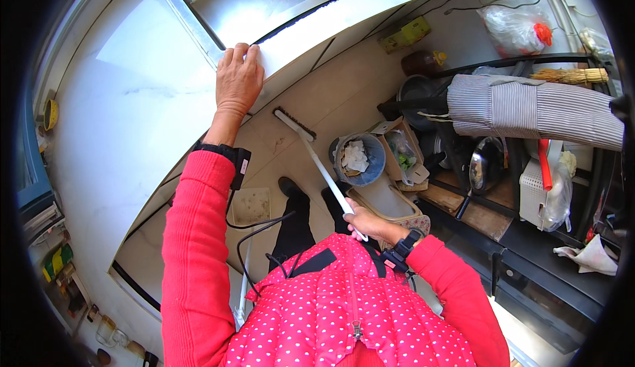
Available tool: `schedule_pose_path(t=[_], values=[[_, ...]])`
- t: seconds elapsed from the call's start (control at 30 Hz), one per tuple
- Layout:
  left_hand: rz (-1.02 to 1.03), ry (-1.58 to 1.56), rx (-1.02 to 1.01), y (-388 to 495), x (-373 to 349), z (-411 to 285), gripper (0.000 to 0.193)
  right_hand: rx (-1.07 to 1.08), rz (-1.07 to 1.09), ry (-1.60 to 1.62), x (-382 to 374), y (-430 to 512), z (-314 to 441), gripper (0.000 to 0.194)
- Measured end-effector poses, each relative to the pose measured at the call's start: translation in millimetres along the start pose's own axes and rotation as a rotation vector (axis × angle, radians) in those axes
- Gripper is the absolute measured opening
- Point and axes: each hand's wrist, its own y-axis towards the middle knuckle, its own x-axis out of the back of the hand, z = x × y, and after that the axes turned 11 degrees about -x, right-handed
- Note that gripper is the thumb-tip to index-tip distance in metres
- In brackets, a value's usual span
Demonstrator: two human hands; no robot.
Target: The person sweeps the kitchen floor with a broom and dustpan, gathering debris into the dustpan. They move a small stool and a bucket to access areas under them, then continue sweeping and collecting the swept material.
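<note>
My left hand (pixel 240 76) rests on the front edge of the pale countertop (pixel 163 84), its fingers curled at the corner of a steel sink (pixel 238 14). My right hand (pixel 366 219) grips the white handle of a long floor brush (pixel 322 168) in front of my waist. The brush's head, with dark bristles, lies on the tiled floor (pixel 263 153) below the counter. Just right of the brush stands a blue waste bin (pixel 375 168) holding crumpled white paper. My palm on the counter faces down, so what lies beneath it is hidden.
A cardboard box (pixel 393 161) with bagged greens stands beside the bin. At the right, a black shelf (pixel 545 263) holds a pan, a white perforated basket (pixel 533 193) and a striped cloth (pixel 526 106). A brown bottle (pixel 417 63) and a green box (pixel 405 35) stand by the wall.
</note>
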Motion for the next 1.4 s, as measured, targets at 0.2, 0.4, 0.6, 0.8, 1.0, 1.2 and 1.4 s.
schedule_pose_path(t=[0.2, 0.4, 0.6, 0.8, 1.0, 1.2, 1.4], values=[[-0.023, -0.010, -0.012, 0.0, -0.4, 0.3, 0.032, 0.020, 0.003, 0.047, 2.4, 0.9, 3.5, 0.068], [-0.020, -0.013, -0.008, 1.9, 2.4, -0.4, 0.032, 0.030, 0.018, 0.108, 7.1, 2.3, 11.4, 0.069], [-0.036, -0.012, -0.006, 1.2, 0.6, -2.2, 0.030, 0.057, 0.060, 0.098, 12.6, 3.7, 17.7, 0.069], [-0.017, -0.052, 0.026, 4.0, 4.0, -3.7, 0.028, 0.091, 0.042, 0.122, 43.9, -0.8, 36.4, 0.071], [-0.032, -0.020, 0.018, 6.5, 0.0, -6.1, 0.034, 0.126, 0.136, 0.088, 113.4, -17.0, 63.6, 0.074], [0.006, 0.042, 0.024, 10.6, -2.6, -11.9, 0.039, 0.126, 0.159, 0.074, 181.0, -43.2, 69.4, 0.073], [0.051, 0.088, 0.035, 9.6, -4.1, -14.6, 0.044, 0.121, 0.202, 0.138, 215.5, -75.0, 69.7, 0.071]])
